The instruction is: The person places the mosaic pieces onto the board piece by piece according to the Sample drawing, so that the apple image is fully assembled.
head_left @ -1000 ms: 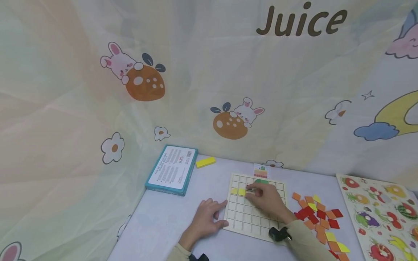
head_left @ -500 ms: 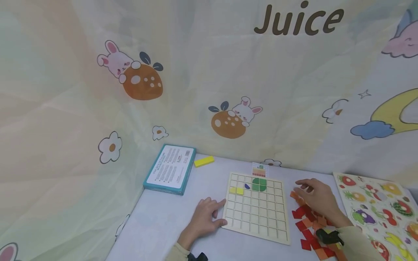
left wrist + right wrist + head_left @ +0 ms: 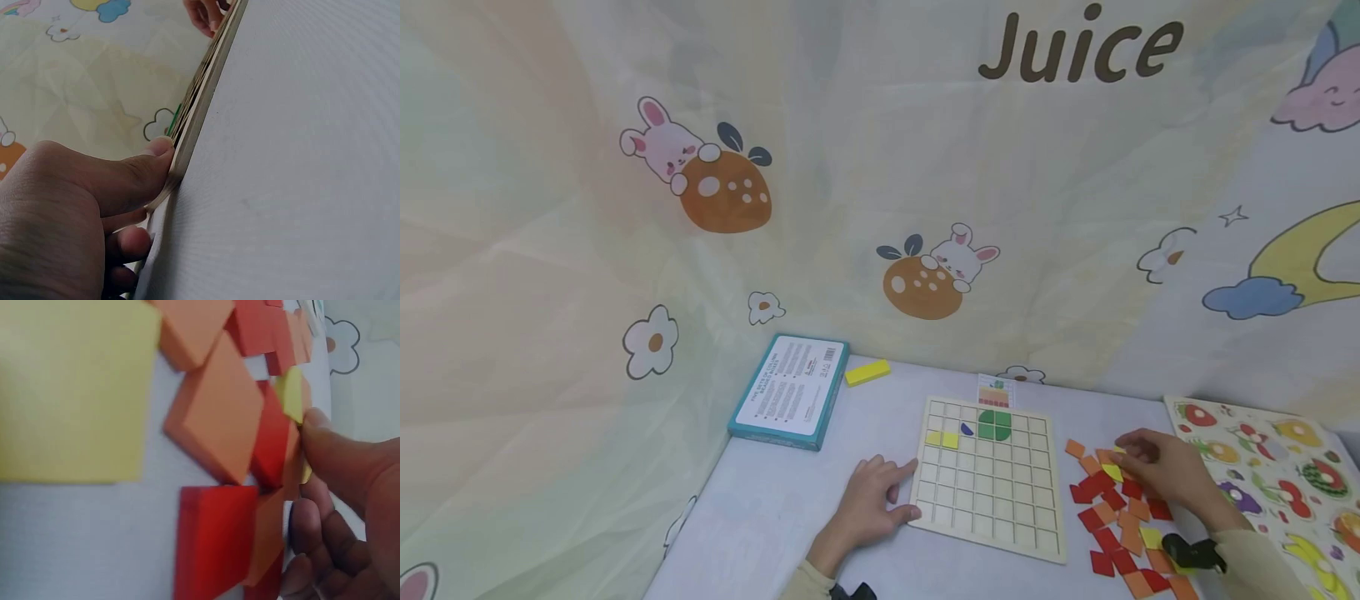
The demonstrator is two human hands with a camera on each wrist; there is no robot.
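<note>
A pale wooden grid board [image 3: 992,504] lies on the white table. My left hand [image 3: 868,504] rests beside it, index fingertip and thumb touching its left edge; the left wrist view shows the thumb [image 3: 140,175] against that edge. Set in the grid are green rounded tiles [image 3: 995,425], a small blue piece [image 3: 967,429] and two yellow tiles [image 3: 950,440]. Over the upper end of a loose tile pile, my right hand [image 3: 1172,475] pinches a yellow tile [image 3: 306,472] between thumb and fingers, mostly hidden by them. Red tiles [image 3: 219,540] and orange tiles [image 3: 219,409] lie close by.
A small picture card [image 3: 996,392] lies behind the board. At the back left are a teal-edged box [image 3: 790,390] and a yellow block [image 3: 867,372]. A fruit-picture board [image 3: 1292,475] lies right of the pile. A printed cloth [image 3: 1060,317] hangs behind.
My right hand has left the board and moved right to the loose tiles, where it now pinches a yellow one. The blue piece shows on the board. The left hand stays put.
</note>
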